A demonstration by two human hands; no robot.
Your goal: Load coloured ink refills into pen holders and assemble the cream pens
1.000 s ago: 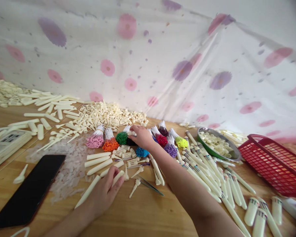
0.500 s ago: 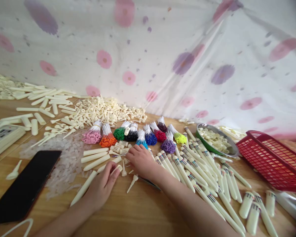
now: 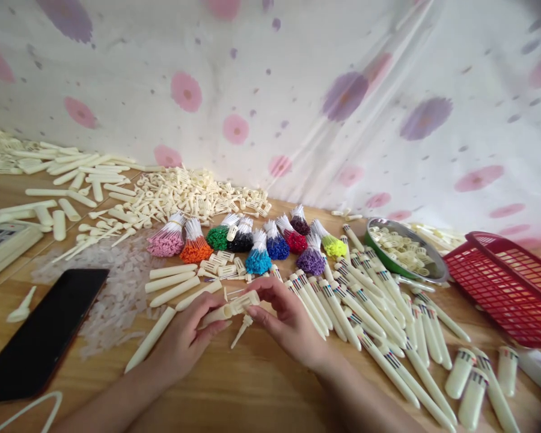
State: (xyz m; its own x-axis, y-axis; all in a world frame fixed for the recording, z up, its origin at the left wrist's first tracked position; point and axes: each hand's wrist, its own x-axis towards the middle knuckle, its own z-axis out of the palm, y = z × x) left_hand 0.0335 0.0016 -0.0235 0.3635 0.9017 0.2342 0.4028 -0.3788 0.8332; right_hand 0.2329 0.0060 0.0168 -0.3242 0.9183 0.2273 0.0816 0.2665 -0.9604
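Note:
My left hand [image 3: 193,331] is closed round a cream pen barrel [image 3: 220,313], its open end pointing right. Between the thumb and fingers of my right hand [image 3: 288,316] is a slotted cream pen part [image 3: 244,300], which meets the mouth of the barrel; whether it has gone inside I cannot tell. Just below them a small pointed cream piece [image 3: 241,332] lies on the table. Behind my hands stand bundles of coloured refills, among them a light blue bundle [image 3: 258,260] and an orange bundle [image 3: 195,245]. Loose cream barrels [image 3: 171,284] lie left of centre.
Many multicolour pens [image 3: 369,300] spread over the right side. A metal bowl [image 3: 440,267] of slotted parts and a red basket [image 3: 500,288] stand behind them. At left lie a black phone [image 3: 45,331] and clear plastic bits [image 3: 112,307]. Cream parts [image 3: 193,192] heap at the back.
My right hand has drawn back from near the light blue refills toward my left hand, and now holds the slotted part against the barrel. The view has shifted slightly.

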